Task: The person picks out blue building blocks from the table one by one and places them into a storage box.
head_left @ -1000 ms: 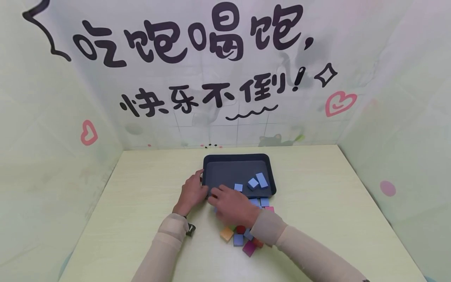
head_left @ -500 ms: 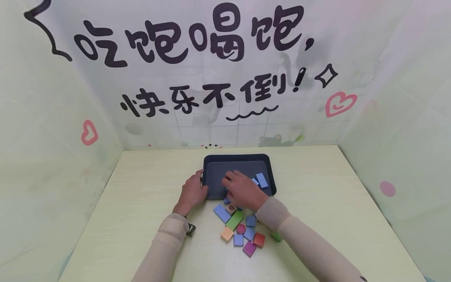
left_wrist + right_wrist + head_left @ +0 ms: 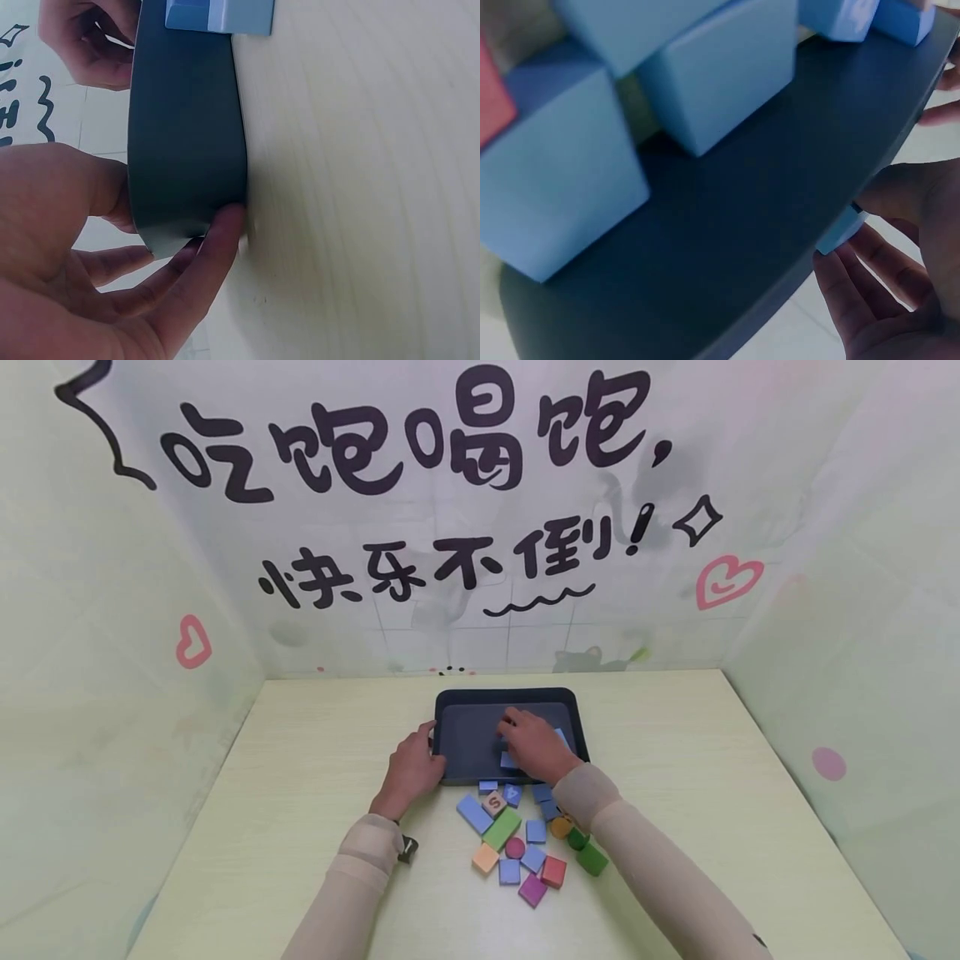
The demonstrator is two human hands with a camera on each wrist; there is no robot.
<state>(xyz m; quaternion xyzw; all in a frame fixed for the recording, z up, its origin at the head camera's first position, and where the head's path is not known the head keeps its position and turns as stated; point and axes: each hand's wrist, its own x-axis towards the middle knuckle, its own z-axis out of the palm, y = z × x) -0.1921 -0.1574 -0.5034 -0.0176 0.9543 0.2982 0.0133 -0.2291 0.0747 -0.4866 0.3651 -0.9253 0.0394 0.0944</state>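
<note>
My left hand grips the left end of a dark tray, with its fingers and thumb around the near corner. The left wrist view shows the fingers against the tray's outer wall. Over the tray's right half, my right hand pinches a small blue block between thumb and fingertips. Below that hand, another blue block lies in the tray. A blue block further right is mostly hidden by the hand.
In front of the tray lie several loose blocks: a long blue block, a green block, a lettered wooden cube, an orange block, a red cube and a purple block. The right forearm passes over the pile's right side.
My right hand has moved from the pile's left side up and right over the tray, uncovering blocks beneath it. The left hand has stayed at the tray's left end.
</note>
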